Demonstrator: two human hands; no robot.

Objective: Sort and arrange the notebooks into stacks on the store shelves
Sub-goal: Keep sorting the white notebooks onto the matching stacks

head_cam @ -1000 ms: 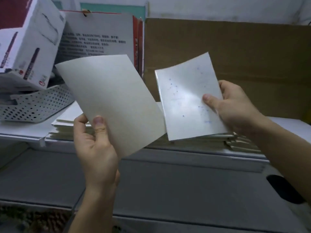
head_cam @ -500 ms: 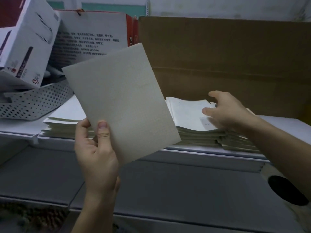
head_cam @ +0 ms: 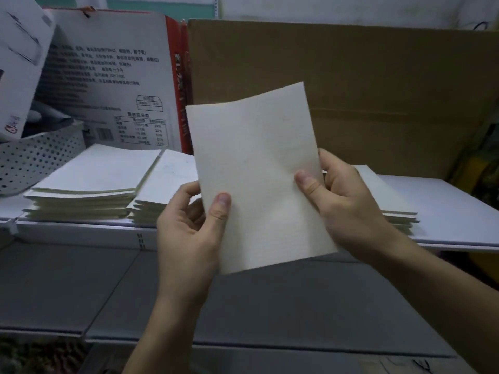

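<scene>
1. Both hands are on one cream notebook [head_cam: 256,171]. Left hand [head_cam: 189,233] pinches the lower left edge, thumb on the front, fingers behind. Right hand [head_cam: 348,206] grips the right edge, thumb on the front, fingers curled behind.
2. The notebook is off the shelf, held upright in the air and slightly tilted. Top edge is bowed, plain cover faces me.
3. Behind and below the grip is the white upper shelf [head_cam: 445,211], carrying three piles of notebooks.
4. The left stack [head_cam: 89,184] is well left of my left hand. The middle stack [head_cam: 167,182] sits just beside it, partly hidden by that hand and the held notebook.
5. The right stack [head_cam: 391,195] is behind my right hand and mostly covered. Its edges show out to the right.
6. A brown cardboard box [head_cam: 364,76] stands behind the grip at the back of the shelf. Up-left of the grip, just beside it, is a printed carton [head_cam: 113,76] with a red side.
7. Far left of the grip is a white perforated basket [head_cam: 32,157], with a white box [head_cam: 19,63] above it.
8. Below the grip is the grey lower shelf [head_cam: 81,287].
</scene>
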